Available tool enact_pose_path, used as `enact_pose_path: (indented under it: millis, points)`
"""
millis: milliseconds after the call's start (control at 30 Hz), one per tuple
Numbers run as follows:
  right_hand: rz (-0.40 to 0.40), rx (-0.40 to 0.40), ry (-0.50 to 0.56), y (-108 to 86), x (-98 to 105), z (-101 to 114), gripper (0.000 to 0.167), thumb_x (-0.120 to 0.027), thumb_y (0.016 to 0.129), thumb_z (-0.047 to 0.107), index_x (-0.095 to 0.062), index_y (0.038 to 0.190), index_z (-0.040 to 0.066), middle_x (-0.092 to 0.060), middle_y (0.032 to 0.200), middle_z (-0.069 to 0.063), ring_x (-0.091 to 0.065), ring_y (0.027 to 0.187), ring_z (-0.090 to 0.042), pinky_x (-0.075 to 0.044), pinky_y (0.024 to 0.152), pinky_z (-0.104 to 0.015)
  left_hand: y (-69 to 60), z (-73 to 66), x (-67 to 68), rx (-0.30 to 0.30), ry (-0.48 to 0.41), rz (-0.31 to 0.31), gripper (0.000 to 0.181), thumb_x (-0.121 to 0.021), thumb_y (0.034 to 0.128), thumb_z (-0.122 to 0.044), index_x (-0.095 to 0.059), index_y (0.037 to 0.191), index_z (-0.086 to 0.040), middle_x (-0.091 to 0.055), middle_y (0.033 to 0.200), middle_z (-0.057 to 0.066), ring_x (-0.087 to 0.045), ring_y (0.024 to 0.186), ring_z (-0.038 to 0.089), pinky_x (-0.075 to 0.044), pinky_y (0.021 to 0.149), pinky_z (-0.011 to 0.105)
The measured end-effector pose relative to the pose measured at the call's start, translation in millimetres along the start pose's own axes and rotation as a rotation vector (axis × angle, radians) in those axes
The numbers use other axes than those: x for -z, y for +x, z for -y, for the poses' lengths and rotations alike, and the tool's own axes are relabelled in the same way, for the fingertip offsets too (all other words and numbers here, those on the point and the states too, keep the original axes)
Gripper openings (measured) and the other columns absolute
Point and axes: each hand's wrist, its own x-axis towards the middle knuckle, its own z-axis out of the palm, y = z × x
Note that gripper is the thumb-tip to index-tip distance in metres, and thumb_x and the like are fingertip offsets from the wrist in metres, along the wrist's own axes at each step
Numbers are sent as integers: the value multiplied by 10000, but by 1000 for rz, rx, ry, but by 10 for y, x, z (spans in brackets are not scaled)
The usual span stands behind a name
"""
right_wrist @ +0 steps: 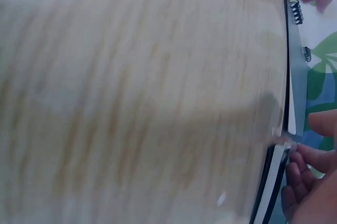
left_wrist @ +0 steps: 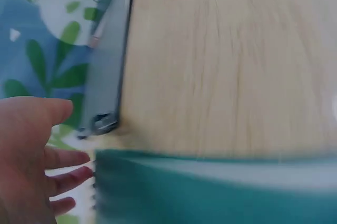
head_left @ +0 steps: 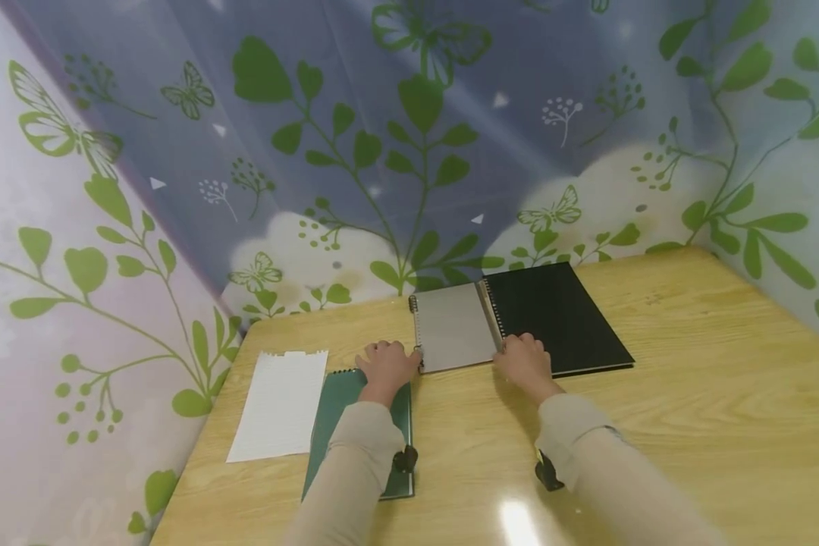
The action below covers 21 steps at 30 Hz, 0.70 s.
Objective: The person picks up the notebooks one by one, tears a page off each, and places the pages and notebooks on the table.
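Note:
My left hand (head_left: 387, 368) is at the upper right corner of a green spiral notebook (head_left: 341, 402), thumb by the lower left corner of a grey wire-bound cover (head_left: 453, 326). In the left wrist view the hand (left_wrist: 31, 161) has its fingers spread beside the green notebook's spiral (left_wrist: 95, 184). My right hand (head_left: 524, 360) is at the front edge where the grey cover meets a black book (head_left: 553, 318). The right wrist view has that hand's (right_wrist: 316, 176) relaxed fingers touching the dark book's corner (right_wrist: 271, 182), thumb apart.
A torn-edged white lined sheet (head_left: 280, 406) lies left of the green notebook, on the wooden table (head_left: 710, 394). Behind the table hangs a leaf-and-butterfly patterned curtain (head_left: 355, 114). The table's back edge runs just beyond the black book.

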Motion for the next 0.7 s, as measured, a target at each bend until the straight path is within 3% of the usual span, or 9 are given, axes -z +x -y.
enact_pose_path:
  millis: [133,300,367,467,567,633,700]
  points:
    - [-1,-49,-8,53,-35,74,409,-508,889,277,-562,1106,-65,-487,1139,-270,-427,1072,-434,-351,857,-539,114,-143,-116,82,-55,-5,498,-497,891,-490,-641,999,-25,-469,1255,243,-315,1231,425,-195,992,628]
    - [-7,-135,52,64,-94,131,435,-533,864,257,-520,1113,-99,-466,1140,-292,-415,1081,-446,-337,889,-539,149,-282,-180,142,-152,-47,352,-635,800,-387,-630,783,-36,-539,1078,227,-370,1107,417,-254,907,572]
    - [-14,-156,70,68,-108,130,432,-539,859,253,-520,1105,-102,-477,1135,-291,-423,1080,-445,-341,894,-535,155,-304,-178,156,-204,-68,335,-659,778,-344,-598,819,-17,-561,1016,206,-412,1063,411,-276,880,547]
    - [-21,-170,88,88,-114,109,435,-544,859,256,-518,1106,-101,-493,1132,-290,-438,1075,-443,-351,893,-530,186,-310,-171,156,-344,-92,392,-662,778,-281,-520,973,27,-575,909,167,-514,909,350,-368,799,460]
    - [-26,-173,101,103,-94,96,446,-544,868,273,-520,1120,-94,-506,1137,-285,-450,1073,-439,-358,893,-530,228,-306,-151,133,-542,-94,409,-649,788,-199,-453,1046,51,-551,818,123,-553,727,247,-450,650,339]
    - [-26,-169,107,117,-78,89,453,-537,875,285,-522,1127,-91,-511,1139,-283,-455,1073,-439,-361,891,-533,255,-309,-134,109,-697,-71,349,-632,797,-128,-486,1031,86,-554,804,120,-574,646,215,-496,585,302]
    - [-31,-163,118,126,-59,88,444,-526,885,301,-531,1119,-76,-524,1131,-272,-464,1069,-435,-364,884,-533,279,-311,-114,91,-845,-22,303,-607,822,-81,-499,1045,94,-569,854,138,-604,622,196,-543,617,303]
